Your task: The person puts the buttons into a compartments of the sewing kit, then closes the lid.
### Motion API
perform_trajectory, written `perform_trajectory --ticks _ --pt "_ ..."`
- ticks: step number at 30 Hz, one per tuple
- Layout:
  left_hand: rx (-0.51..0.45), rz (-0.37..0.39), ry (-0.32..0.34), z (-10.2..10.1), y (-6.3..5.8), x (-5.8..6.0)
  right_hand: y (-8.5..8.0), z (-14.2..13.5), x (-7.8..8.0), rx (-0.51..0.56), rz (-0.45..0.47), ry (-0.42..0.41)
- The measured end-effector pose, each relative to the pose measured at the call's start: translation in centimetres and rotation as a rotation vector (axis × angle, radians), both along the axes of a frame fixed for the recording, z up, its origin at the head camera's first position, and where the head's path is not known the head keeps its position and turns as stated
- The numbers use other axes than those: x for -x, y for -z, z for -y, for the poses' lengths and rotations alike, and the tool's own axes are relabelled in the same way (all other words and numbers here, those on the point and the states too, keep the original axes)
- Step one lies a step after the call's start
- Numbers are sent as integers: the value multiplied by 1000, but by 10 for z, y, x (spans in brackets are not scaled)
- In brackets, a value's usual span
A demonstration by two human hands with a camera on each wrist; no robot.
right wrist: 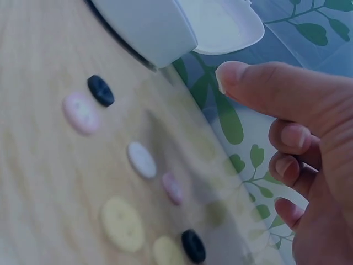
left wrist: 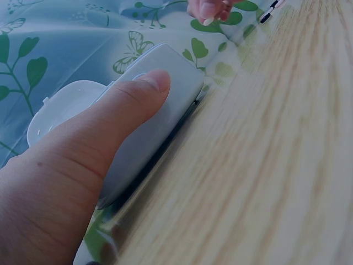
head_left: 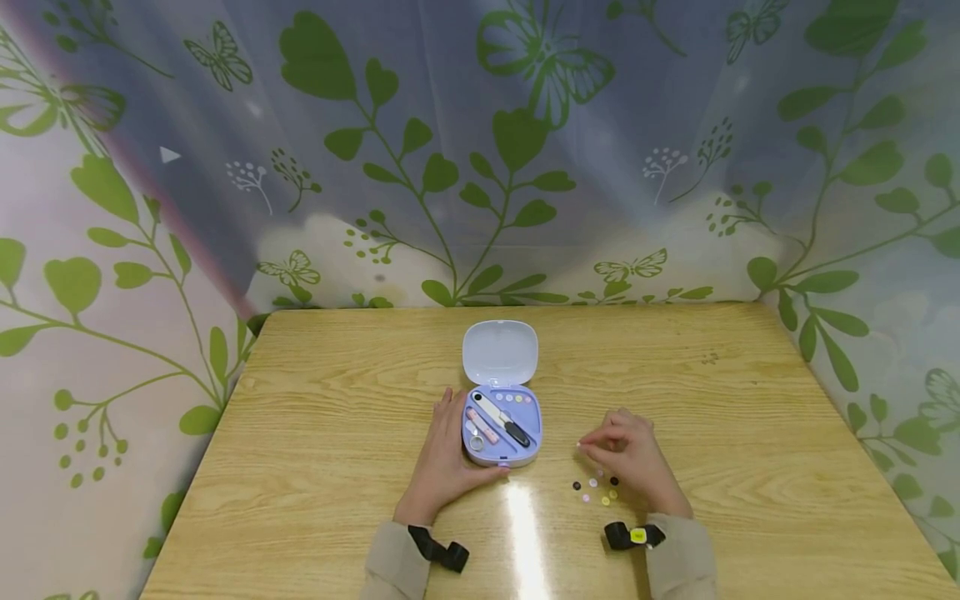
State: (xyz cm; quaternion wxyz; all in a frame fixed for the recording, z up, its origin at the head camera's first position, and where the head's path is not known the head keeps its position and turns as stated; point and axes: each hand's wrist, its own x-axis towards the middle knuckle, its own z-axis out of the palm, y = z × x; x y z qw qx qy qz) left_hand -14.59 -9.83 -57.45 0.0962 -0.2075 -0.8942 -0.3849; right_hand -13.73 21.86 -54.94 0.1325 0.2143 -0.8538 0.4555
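A lilac and white sewing kit box [head_left: 528, 454] stands on the table with its white lid [head_left: 500, 353] raised. My left hand [head_left: 442, 457] grips the box, fingers along its left side and thumb on the front wall, near the catch. Inside lie a white tool with a black handle [head_left: 517, 433], a pink stick [head_left: 482, 425], a small ring-ended metal piece [head_left: 476, 443] and a row of buttons [head_left: 510, 398]. To the right of the box, my right hand [head_left: 630, 450] pinches a small whitish button [head_left: 578, 444] above the table, between thumb and forefinger.
Several loose buttons lie below the right hand: black [right wrist: 101, 91], pink [right wrist: 81, 114], white [right wrist: 142, 160] and yellow [right wrist: 122, 224]. The wooden table [head_left: 337, 358] meets a leaf-patterned curtain [head_left: 420, 208] at the back.
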Motion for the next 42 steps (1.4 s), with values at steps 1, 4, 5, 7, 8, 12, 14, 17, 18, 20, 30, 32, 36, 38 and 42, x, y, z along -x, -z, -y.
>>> perform_trajectory --ticks 1,4,5,7,8,12,14,17,18,20,30,32,36,38,42 --pt "1 1 -1 0 0 0 -1 1 1 -1 -4 2" --pt "4 -3 -4 0 1 0 -3 2 4 -9 -8 4" --pt "4 -4 -4 0 1 0 -4 3 5 -15 -14 5" --pt "5 -7 -4 0 1 0 -5 5 8 -17 -27 2" --pt "4 -8 -5 0 1 0 -6 6 9 -18 -33 2" --pt "0 -7 -5 1 2 0 -10 10 14 -22 -70 -1" --pt "-1 -13 -4 1 2 0 -12 12 16 -18 -73 -6" --pt "1 -19 -4 1 2 0 -14 15 19 -4 -51 -10" --pt "3 -22 -4 1 3 1 -16 17 21 -1 -46 -13" --pt "6 -22 -6 1 3 1 -18 19 23 1 -42 -17" --pt "15 -3 -4 1 2 0 -24 33 39 4 -66 -59" --pt "11 -8 -3 1 2 0 -24 37 42 0 -69 -66" --pt "6 -25 -2 1 3 0 -25 46 46 -17 -74 -62" --pt "13 -27 -3 1 3 1 -24 50 48 -17 -78 -63" --pt "26 -18 -6 1 3 1 -22 57 52 -18 -89 -68"
